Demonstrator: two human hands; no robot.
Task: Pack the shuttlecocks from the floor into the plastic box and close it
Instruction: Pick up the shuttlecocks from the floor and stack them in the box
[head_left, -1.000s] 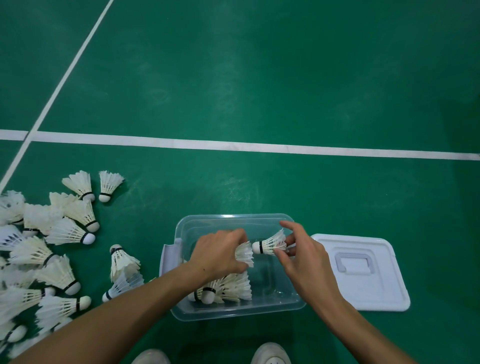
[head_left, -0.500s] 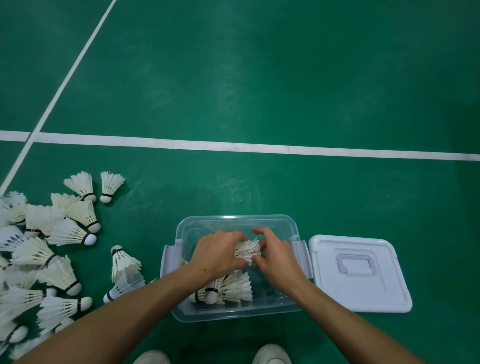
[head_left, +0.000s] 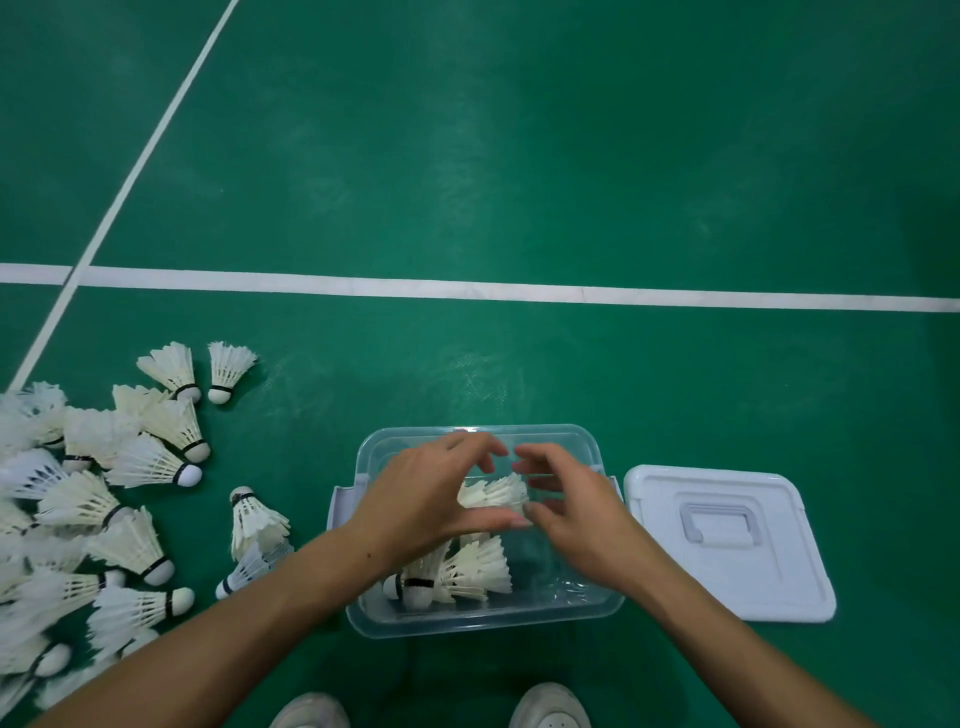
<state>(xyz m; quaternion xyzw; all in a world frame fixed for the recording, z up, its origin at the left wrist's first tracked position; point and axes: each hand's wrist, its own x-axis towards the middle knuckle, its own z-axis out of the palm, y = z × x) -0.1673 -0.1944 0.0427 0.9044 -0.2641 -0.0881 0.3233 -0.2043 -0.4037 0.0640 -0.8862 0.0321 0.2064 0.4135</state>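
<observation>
Since half a second ago, both hands have been opened and drawn slightly apart over the box (head_left: 483, 621), and the shuttlecock (head_left: 493, 492) then pinched between them is now seen lying free among the spread fingers. The left hand (head_left: 426, 499) is loosely curled, thumb extended beneath the feathers; the right hand (head_left: 576, 512) is open, fingers splayed; neither grip is closed on anything, though a light touch at the feather tips cannot be ruled out. Packing is judged to be at an early stage: only a few shuttlecocks (head_left: 457, 574) are laid in the box, while a large heap (head_left: 104, 499) is left on the floor (head_left: 519, 156) to the left. A reach to that heap is called for next, with a light grip, since the feather skirts are thin, ribbed and easily crushed, the cork heads rounded and banded in black. The box is of clear, glossy plastic with rounded corners; its white lid (head_left: 727, 582), with a recessed handle, is laid flat just beside it on the right.
</observation>
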